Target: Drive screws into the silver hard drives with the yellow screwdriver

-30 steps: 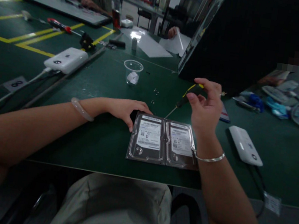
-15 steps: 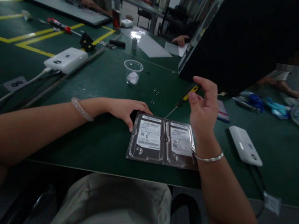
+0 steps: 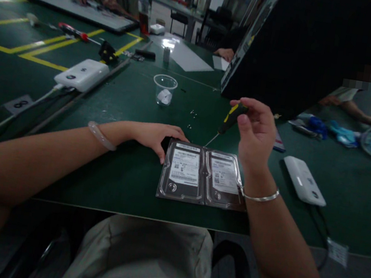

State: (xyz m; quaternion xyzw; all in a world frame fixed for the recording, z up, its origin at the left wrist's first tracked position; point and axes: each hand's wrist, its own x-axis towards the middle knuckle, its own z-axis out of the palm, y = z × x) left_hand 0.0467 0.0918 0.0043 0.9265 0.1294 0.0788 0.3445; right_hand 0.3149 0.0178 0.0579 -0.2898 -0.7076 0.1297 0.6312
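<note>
Two hard drives with white labels lie side by side near the table's front edge. My left hand [image 3: 157, 138] grips the left hard drive [image 3: 181, 192] at its far left corner, thumb along the side and fingers at the far edge. Beside it, the right hard drive [image 3: 209, 198] is partly covered by my right wrist. My right hand [image 3: 258, 129] holds a black and yellow screwdriver [image 3: 229, 119] by the handle, tilted, its tip at the far edge where the two drives meet. Several tiny screws [image 3: 192, 113] are scattered beyond the drives.
A clear plastic cup [image 3: 164, 90] with white paper inside stands beyond my left hand. White power banks lie left [image 3: 82, 75] and right [image 3: 304, 181], with cables. A large black panel [image 3: 306, 50] rises at the back right. A red screwdriver [image 3: 72, 31] lies far left; another person works behind.
My right hand has shifted slightly right, its fingers turned around the screwdriver handle, which now shows more black. The tip stays at the drives' far edge. My left hand has not moved.
</note>
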